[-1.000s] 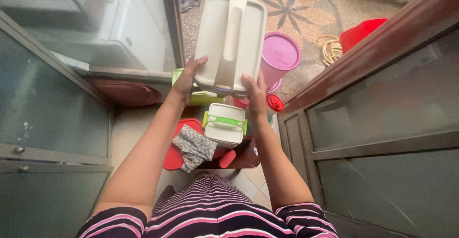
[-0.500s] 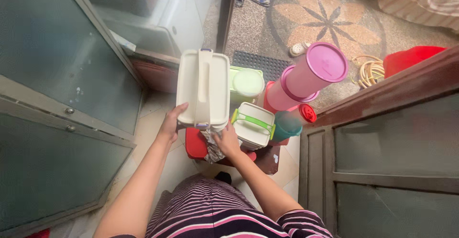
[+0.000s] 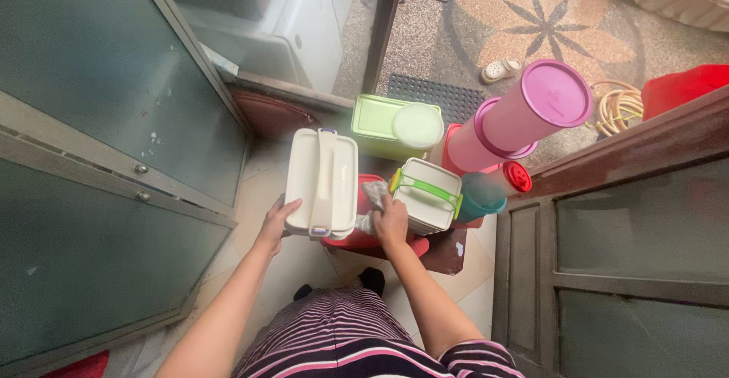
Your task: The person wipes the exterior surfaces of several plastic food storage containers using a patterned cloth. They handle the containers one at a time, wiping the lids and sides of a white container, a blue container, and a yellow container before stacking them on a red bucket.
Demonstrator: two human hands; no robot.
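My left hand (image 3: 275,224) holds a cream rectangular lunch box (image 3: 322,180) with a long carry handle by its near left corner. My right hand (image 3: 390,221) is closed on a grey patterned cloth (image 3: 372,193), just right of that box. Under the box and cloth lies a red lid (image 3: 357,237). Right of my right hand sits a small white box with green clips (image 3: 427,194).
A green container with a pale round lid (image 3: 395,126) stands behind. Tall pink canisters (image 3: 524,116), a teal cup (image 3: 478,199) and a red-capped bottle (image 3: 518,177) stand at the right. Glass door panels flank both sides; a dark stool (image 3: 440,253) bears the items.
The cream box has come down and toward me. My right hand has let go of it and closed on the grey cloth. The camera tilted further down.
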